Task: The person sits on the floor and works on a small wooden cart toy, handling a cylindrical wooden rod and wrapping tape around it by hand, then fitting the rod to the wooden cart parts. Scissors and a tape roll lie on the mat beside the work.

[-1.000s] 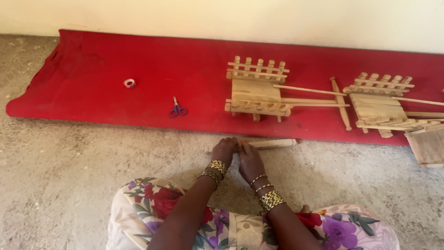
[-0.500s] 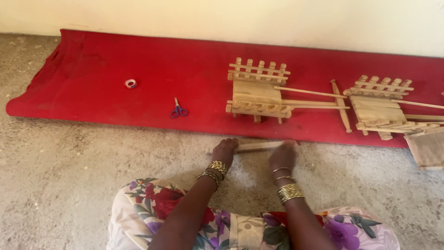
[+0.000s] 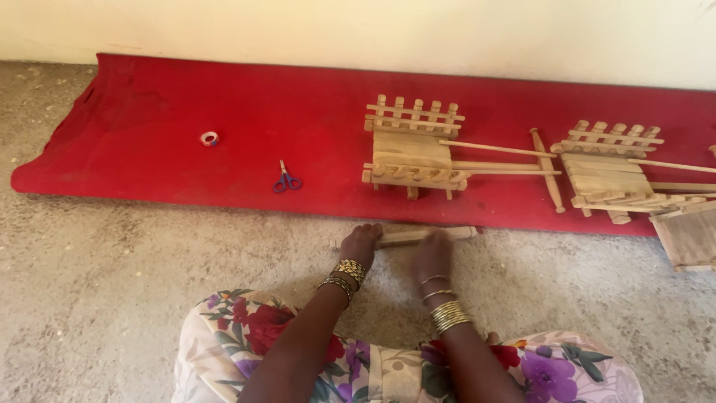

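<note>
The bundle of wooden sticks (image 3: pixel 418 235) lies crosswise on the floor just below the red mat (image 3: pixel 224 112); left hand (image 3: pixel 359 245) presses one end, right hand (image 3: pixel 432 257) its middle, hands apart.

Bundle of pale wooden sticks (image 3: pixel 418 235) at lower centre of frame.
Lying flat and lengthwise on grey concrete floor, just below red mat's edge, ends showing beyond both hands.

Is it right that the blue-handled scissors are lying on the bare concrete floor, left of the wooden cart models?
Not quite. The head view shows the scissors lying on the red mat, not the bare concrete floor. They are indeed blue-handled and left of the wooden cart models.
</note>
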Available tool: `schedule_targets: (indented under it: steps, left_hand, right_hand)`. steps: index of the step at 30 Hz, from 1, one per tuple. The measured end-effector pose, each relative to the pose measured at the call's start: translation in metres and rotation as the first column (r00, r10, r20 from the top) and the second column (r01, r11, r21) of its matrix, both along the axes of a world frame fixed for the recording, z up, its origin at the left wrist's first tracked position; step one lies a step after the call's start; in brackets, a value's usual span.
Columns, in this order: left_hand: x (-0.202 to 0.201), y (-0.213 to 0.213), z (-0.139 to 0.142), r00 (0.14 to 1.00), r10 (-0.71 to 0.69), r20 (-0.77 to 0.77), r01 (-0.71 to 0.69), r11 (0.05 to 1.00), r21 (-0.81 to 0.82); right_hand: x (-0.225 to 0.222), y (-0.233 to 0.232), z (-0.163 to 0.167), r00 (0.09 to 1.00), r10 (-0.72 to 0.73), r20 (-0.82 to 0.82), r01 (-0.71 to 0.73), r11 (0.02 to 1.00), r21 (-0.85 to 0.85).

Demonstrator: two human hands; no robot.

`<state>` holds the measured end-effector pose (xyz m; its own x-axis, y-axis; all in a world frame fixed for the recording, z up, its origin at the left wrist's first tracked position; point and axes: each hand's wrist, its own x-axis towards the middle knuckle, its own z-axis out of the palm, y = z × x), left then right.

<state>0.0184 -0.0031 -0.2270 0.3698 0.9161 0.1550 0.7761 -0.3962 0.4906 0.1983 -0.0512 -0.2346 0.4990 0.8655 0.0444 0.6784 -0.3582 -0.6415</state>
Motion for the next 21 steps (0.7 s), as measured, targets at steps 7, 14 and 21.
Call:
schedule_targets:
  steps: [7, 14, 21]
  left_hand:
    - [-0.014, 0.008, -0.009, 0.997, -0.039, 0.062, 0.044, 0.995, -0.095]
    - [-0.02, 0.006, -0.02, 0.996, -0.005, -0.085, 0.007, 1.0, 0.028]
    - [-0.018, -0.008, -0.015, 0.996, -0.004, -0.085, 0.014, 0.994, 0.111]
  right_hand:
    - [0.026, 0.002, -0.022, 0.836, 0.017, 0.548, -0.127, 0.979, 0.163]
    - [-0.031, -0.011, -0.005, 0.876, 0.231, 0.423, -0.255, 0.967, 0.001]
    - [-0.04, -0.029, 0.022, 0.683, 0.343, 0.645, -0.339, 0.931, -0.137]
